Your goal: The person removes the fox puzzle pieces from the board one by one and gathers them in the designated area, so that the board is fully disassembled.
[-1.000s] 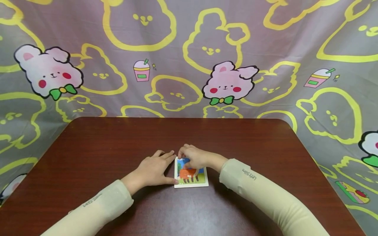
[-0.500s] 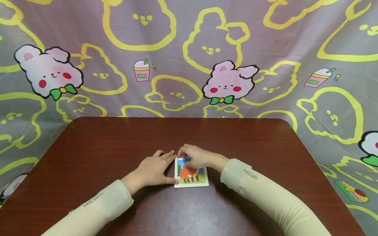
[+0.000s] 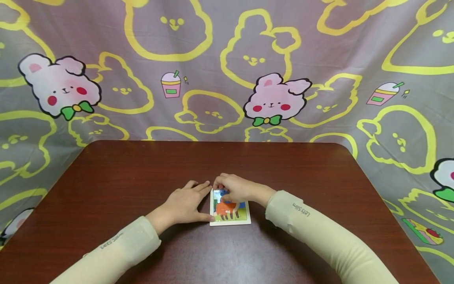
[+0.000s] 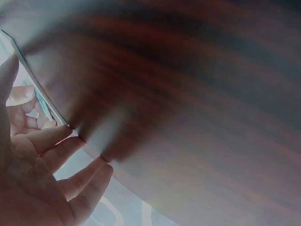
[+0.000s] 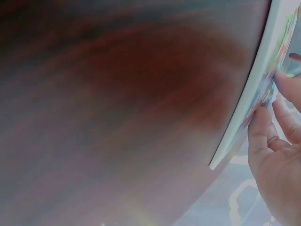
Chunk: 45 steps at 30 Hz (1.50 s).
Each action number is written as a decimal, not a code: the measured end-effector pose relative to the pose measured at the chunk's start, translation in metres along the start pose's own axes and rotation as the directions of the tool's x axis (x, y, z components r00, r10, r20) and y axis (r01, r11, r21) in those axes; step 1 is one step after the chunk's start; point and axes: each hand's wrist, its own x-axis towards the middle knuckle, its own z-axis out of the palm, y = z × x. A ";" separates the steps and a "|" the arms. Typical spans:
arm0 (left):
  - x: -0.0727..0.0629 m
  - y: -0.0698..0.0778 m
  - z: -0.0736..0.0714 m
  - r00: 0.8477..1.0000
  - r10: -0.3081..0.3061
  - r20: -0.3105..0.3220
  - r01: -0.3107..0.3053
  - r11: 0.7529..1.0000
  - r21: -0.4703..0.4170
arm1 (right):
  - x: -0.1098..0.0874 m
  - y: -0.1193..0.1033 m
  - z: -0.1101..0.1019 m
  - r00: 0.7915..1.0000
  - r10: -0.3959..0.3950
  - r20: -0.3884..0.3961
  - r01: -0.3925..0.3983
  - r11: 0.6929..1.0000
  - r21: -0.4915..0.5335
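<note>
A small white-rimmed picture puzzle, showing an orange animal with dark legs on green ground, lies flat on the table. My left hand braces its left side, thumb at the lower left corner and straight fingers spread toward the upper left corner. In the left wrist view, the left fingertips touch the tabletop beside the rim. Over the puzzle's upper part, my right hand pinches a thin blue puzzle piece between thumb and fingers. That piece stands tilted, and the hand covers much of the picture's top.
The dark red-brown wooden table stretches out on all sides of the puzzle. A grey curtain with yellow outlines and printed rabbits hangs behind the table and along both sides.
Both hands stay almost in place. At the puzzle's upper left, the blue piece under the right fingers has shifted its tilt slightly and now shows a bright white glare.
</note>
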 end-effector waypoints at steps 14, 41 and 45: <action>0.000 -0.001 0.001 1.000 -0.008 0.006 0.008 1.000 -0.006 | 0.000 0.004 0.001 0.997 -0.071 -0.036 0.072 0.997 0.026; 0.000 0.000 0.000 1.000 -0.010 0.013 0.010 1.000 -0.019 | -0.004 0.012 -0.004 0.991 -0.108 -0.082 0.128 0.940 0.317; 0.000 0.000 0.000 1.000 -0.012 0.016 0.012 1.000 -0.015 | -0.008 0.015 -0.006 0.989 -0.106 -0.099 0.133 0.938 0.320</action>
